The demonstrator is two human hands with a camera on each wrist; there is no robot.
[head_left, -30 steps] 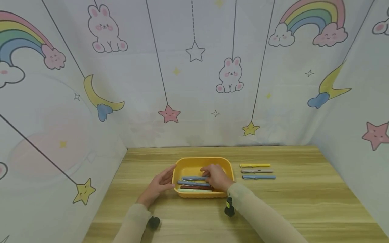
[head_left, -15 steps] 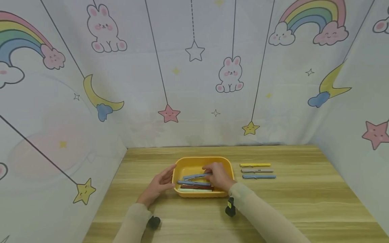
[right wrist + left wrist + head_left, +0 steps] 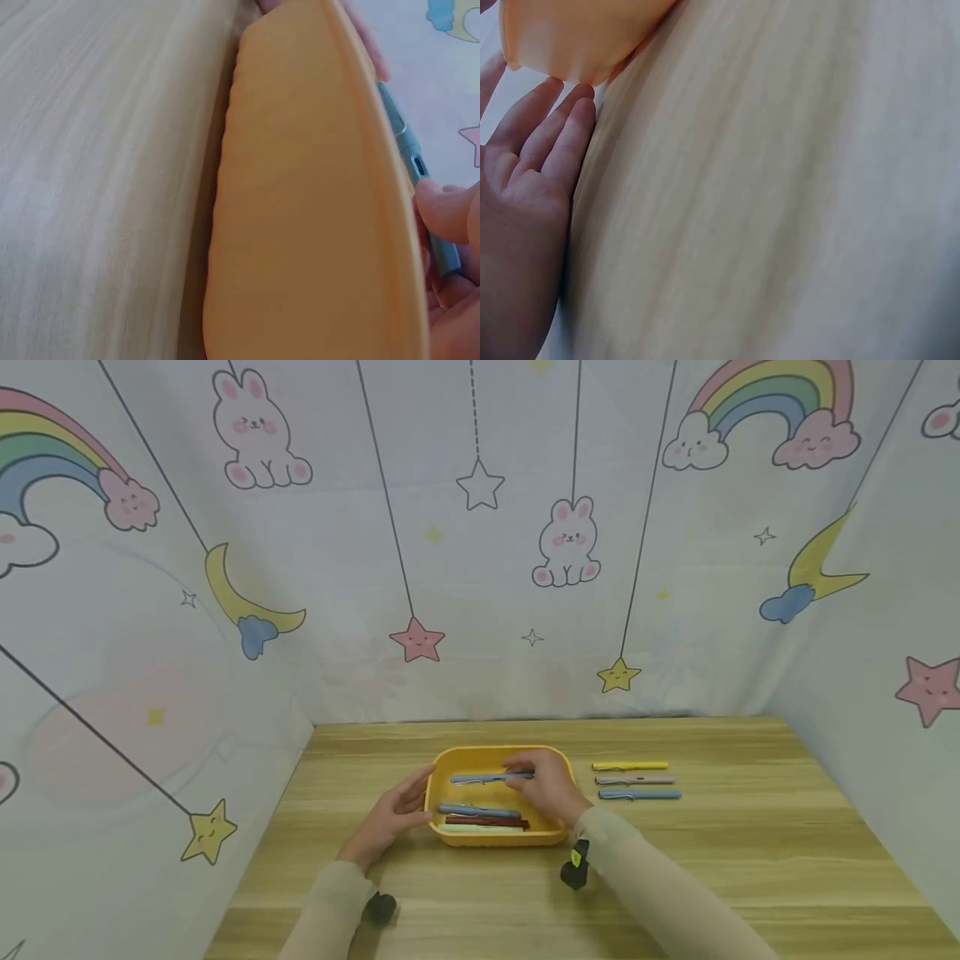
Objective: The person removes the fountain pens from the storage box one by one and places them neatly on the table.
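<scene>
A yellow plastic bin (image 3: 495, 840) stands on the table, its near wall large in the right wrist view. Over the bin my right hand (image 3: 551, 785) pinches a blue pen (image 3: 483, 778), thumb on one side and fingers on the other; its clip end points left. Inside, along the near wall, lie another blue pen (image 3: 478, 812), a dark red pen (image 3: 487, 822) and a pale green pen (image 3: 480, 829). My left hand (image 3: 390, 818) touches the bin's left end with fairly straight fingers, and in the left wrist view its fingertips meet the bin's wall (image 3: 585, 37).
Right of the bin a yellow pen (image 3: 630, 767), a grey pen (image 3: 635, 781) and a blue pen (image 3: 640, 795) lie in a row on the wooden table (image 3: 720, 860). A patterned cloth (image 3: 480, 693) hangs behind and at both sides.
My right hand has lifted the blue pen off the others and moved it toward the bin's far side. The left hand stays at the bin's left end.
</scene>
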